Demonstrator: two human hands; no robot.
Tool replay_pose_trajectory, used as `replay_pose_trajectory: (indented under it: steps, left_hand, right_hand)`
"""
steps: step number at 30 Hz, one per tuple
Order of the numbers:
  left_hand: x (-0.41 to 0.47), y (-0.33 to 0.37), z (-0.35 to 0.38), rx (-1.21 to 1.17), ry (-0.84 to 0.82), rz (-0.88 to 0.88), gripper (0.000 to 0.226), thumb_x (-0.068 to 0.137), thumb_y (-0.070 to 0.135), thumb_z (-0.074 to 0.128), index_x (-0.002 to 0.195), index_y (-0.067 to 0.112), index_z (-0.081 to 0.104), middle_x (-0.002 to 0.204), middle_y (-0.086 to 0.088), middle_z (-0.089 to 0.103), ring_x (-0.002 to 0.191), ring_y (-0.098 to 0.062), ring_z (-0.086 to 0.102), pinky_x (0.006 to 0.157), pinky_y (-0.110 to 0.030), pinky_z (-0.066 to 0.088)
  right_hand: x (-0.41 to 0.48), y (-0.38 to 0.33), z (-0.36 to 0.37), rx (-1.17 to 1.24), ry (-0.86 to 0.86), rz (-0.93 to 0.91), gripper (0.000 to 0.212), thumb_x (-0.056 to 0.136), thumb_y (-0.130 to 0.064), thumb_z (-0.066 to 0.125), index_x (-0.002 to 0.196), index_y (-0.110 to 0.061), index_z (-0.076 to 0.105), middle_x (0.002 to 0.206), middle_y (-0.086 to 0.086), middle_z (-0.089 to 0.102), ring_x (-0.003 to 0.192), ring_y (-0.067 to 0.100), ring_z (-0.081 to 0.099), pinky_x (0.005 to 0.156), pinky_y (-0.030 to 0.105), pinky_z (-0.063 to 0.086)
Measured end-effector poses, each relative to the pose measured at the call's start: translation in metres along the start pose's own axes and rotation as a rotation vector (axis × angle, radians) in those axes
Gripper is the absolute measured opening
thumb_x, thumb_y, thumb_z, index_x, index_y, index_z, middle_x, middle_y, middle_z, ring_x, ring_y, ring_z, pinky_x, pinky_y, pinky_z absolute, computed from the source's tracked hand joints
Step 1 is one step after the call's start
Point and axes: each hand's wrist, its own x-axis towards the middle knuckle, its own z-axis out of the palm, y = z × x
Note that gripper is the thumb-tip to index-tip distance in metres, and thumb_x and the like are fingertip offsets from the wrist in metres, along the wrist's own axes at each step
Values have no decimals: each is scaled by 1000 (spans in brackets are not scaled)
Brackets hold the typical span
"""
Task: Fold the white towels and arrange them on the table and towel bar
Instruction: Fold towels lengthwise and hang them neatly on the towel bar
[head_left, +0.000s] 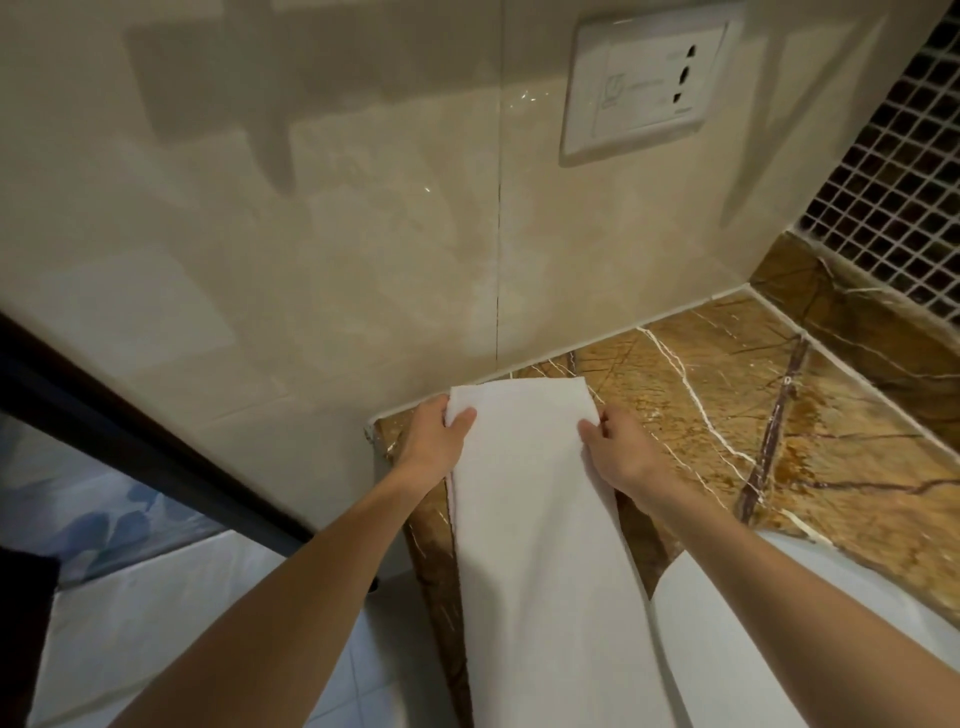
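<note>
L hand pinches the far-left corner of the white towel, thumb on top, fingers curled under the edge. The towel is a long narrow strip, apparently already folded lengthwise. Its far end sits at the back-left corner of the marble counter, just short of the wall. The rest runs toward the front edge and out of view at the bottom. R hand grips the far-right corner the same way, fingers curled on the cloth.

Handling, judged: soft, light, limp, not fragile, and it sags w/o support at both corners. The far corners are the right hold for the next fold. Terry grips skin ok, but polished stone looks slick, so the strip may slide.

Room: dark frame at left, pale floor tiles below it, and beige wall tile behind the counter. A white rounded thing lies by the R forearm; can't tell whether basin or cloth. Socket plate is up on the wall, mosaic tile at far right.
</note>
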Motion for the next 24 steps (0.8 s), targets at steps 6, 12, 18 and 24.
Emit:
replay_pose_trajectory:
  steps: [6, 12, 18, 24]
  left_hand:
    - [7, -7, 1, 66, 55, -13, 31, 96, 27, 53, 119, 8, 58, 113, -8, 65, 96, -20, 60, 81, -31, 48]
    - [1, -7, 6, 141, 104, -24, 39, 94, 33, 54, 125, 11, 50, 118, -6, 61, 103, -25, 59, 89, -44, 51]
    - [-34, -15, 9, 606, 234, 271, 55, 96, 40, 42, 145, 16, 29, 145, -11, 32, 131, -28, 35, 106, -39, 32]
    - [-46, -37, 23, 1019, -100, 483, 67, 93, 57, 2, 149, 23, -14, 157, -5, -21, 138, -22, -32, 116, -47, -13]
  right_hand:
    - [-7, -3, 16, -249, 87, -116, 16, 101, -30, 41, 107, -18, 49, 86, 1, 62, 78, 22, 60, 72, 41, 52]
    - [-22, -6, 29, -401, 253, -210, 26, 100, -33, 39, 113, -11, 40, 99, 10, 60, 79, 32, 59, 64, 38, 44]
    - [-39, -1, 32, -588, 312, -466, 31, 90, -32, 44, 111, -9, 47, 124, 20, 48, 105, 36, 51, 85, 43, 45]
    - [-34, 12, 38, -826, -21, -479, 68, 96, -53, 8, 153, -17, 2, 161, 10, -4, 148, 29, -9, 118, 52, -3]
